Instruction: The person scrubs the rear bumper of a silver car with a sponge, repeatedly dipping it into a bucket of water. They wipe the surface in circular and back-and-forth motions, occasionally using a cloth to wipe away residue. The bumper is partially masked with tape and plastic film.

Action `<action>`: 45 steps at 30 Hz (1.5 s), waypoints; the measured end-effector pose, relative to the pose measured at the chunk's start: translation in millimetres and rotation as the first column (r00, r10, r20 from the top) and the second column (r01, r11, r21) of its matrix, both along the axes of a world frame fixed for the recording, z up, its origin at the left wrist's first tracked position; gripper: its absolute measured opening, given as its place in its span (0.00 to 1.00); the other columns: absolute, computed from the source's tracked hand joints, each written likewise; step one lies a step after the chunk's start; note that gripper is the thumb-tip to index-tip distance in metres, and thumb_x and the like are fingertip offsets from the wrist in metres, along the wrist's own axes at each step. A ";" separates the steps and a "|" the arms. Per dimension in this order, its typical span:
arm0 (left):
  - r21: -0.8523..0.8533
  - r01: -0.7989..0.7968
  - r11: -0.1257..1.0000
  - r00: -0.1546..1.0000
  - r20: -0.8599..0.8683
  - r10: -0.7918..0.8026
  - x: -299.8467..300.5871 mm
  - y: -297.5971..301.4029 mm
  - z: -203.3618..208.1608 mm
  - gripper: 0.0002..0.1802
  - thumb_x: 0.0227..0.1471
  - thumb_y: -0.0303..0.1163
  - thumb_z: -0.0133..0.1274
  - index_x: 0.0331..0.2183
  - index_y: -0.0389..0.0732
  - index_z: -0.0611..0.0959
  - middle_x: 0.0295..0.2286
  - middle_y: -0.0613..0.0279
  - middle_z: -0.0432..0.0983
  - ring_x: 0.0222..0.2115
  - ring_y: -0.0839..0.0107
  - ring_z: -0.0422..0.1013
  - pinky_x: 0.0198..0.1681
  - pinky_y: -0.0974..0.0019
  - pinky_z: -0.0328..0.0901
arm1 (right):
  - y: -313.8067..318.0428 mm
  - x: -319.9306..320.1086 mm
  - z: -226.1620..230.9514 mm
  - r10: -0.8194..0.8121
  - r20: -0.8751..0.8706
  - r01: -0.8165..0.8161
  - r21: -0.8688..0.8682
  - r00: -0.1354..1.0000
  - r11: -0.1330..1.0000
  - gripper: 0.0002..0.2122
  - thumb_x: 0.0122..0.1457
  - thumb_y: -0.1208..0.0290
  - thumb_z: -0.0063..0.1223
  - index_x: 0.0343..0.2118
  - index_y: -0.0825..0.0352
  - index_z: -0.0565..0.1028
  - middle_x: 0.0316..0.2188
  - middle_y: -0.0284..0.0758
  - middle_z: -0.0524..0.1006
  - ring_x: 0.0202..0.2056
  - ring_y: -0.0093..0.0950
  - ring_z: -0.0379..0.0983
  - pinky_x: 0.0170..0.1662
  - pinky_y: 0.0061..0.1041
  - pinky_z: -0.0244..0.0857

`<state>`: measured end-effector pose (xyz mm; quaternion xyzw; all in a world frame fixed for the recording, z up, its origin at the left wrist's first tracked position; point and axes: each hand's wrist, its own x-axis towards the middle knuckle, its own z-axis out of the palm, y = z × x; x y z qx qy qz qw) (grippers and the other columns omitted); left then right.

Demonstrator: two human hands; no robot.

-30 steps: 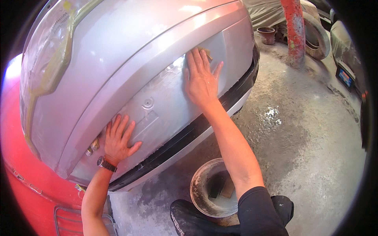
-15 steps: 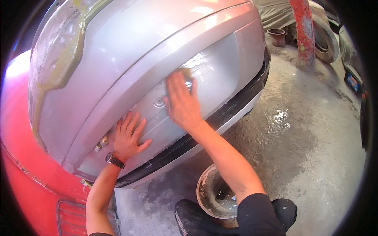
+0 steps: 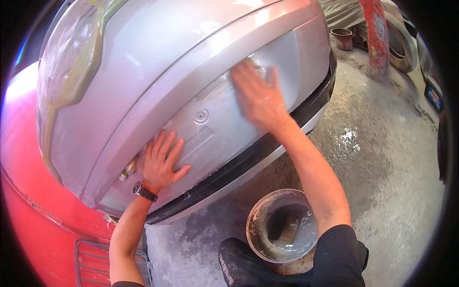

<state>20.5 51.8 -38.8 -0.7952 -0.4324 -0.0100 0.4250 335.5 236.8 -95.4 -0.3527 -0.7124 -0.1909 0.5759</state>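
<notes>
The grey rear panel of a car [image 3: 189,138] slants in front of me, with water glistening in its recessed part. My right hand [image 3: 260,98] is pressed flat against the upper right of that recess, blurred by motion. Under its fingers a brownish pad [image 3: 248,61] shows only at an edge; its exact kind is hidden. Lower left on the same panel, my left hand [image 3: 161,162] lies flat with its fingers spread and holds nothing. A dark watch [image 3: 144,191] is on the left wrist. Between the hands is a round recess with rings [image 3: 201,116].
A dirty bucket [image 3: 306,256] with water and a block-like piece in it stands by my legs. A black trim strip [image 3: 229,172] edges the panel. Red bodywork [image 3: 38,191] lies left; a red post [image 3: 375,38], a pot [image 3: 342,39] and a tyre [image 3: 401,48] stand far right.
My right hand has slid up and right along the panel with the brownish pad. The left hand stays in place on the panel. The view has shifted slightly, showing more of the bucket.
</notes>
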 end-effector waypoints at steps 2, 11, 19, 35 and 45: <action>-0.001 0.032 0.999 0.999 0.007 -0.032 2.1 3.8 1.2 0.44 0.51 0.56 0.64 0.64 0.46 0.74 0.68 0.52 0.61 0.69 0.46 0.55 0.69 0.34 0.49 | -6.0 -5.4 1.3 -0.030 -0.099 0.022 -0.078 0.995 0.997 0.27 0.61 0.68 0.55 0.65 0.63 0.71 0.70 0.35 0.64 0.72 0.37 0.56 0.66 0.67 0.50; 0.007 0.006 1.000 1.000 -0.003 -0.006 2.3 2.0 1.3 0.44 0.52 0.57 0.63 0.64 0.47 0.74 0.68 0.52 0.61 0.69 0.47 0.56 0.69 0.34 0.50 | 8.2 22.8 -1.0 -0.007 -0.022 0.005 -0.076 1.000 0.997 0.30 0.60 0.68 0.56 0.68 0.62 0.66 0.70 0.40 0.64 0.72 0.36 0.58 0.70 0.61 0.48; -0.007 -0.006 1.000 1.000 0.003 0.006 0.1 0.8 -2.8 0.43 0.52 0.57 0.63 0.64 0.46 0.74 0.68 0.52 0.61 0.69 0.47 0.56 0.69 0.34 0.50 | -44.3 -64.1 -32.5 0.292 -0.036 -0.293 -0.018 0.956 0.956 0.31 0.62 0.69 0.56 0.69 0.67 0.65 0.71 0.39 0.64 0.71 0.39 0.59 0.69 0.59 0.50; -0.014 0.024 1.000 0.999 0.034 -0.023 2.3 2.4 2.2 0.42 0.53 0.57 0.63 0.64 0.47 0.74 0.67 0.53 0.63 0.68 0.47 0.58 0.68 0.35 0.52 | -1.8 0.9 -26.0 -0.075 -0.238 0.043 -0.139 0.968 0.989 0.28 0.65 0.71 0.56 0.68 0.61 0.66 0.71 0.39 0.64 0.70 0.39 0.62 0.69 0.64 0.49; -0.020 0.016 1.000 0.998 0.056 -0.014 2.9 3.7 2.1 0.42 0.52 0.56 0.63 0.64 0.49 0.74 0.67 0.54 0.63 0.68 0.49 0.58 0.68 0.39 0.53 | -59.9 -61.9 -56.0 0.220 -0.182 -0.249 -0.155 0.958 0.956 0.31 0.62 0.69 0.61 0.69 0.64 0.65 0.71 0.40 0.64 0.71 0.41 0.60 0.71 0.58 0.47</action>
